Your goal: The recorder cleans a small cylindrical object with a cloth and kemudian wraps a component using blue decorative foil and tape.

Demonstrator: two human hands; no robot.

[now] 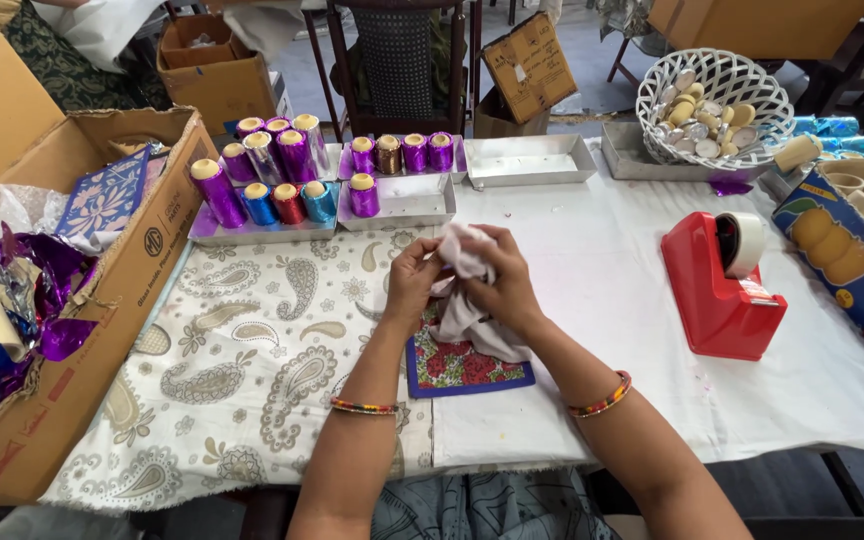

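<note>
Both my hands meet over the middle of the table around a crumpled white cloth [467,262]. My left hand [413,280] pinches its left side. My right hand [505,285] wraps the cloth from the right, and a loose end hangs down below the fingers. Under the hands lies a small floral mat with a blue border [464,370]. Whether anything is wrapped inside the cloth cannot be seen.
Metal trays [407,205] at the back hold several foil-wrapped cylinders [216,190] in purple, blue and red. A red tape dispenser [720,285] stands right. A white woven basket [717,105] of round pieces sits far right. An open cardboard box [132,260] with foil scraps borders the left.
</note>
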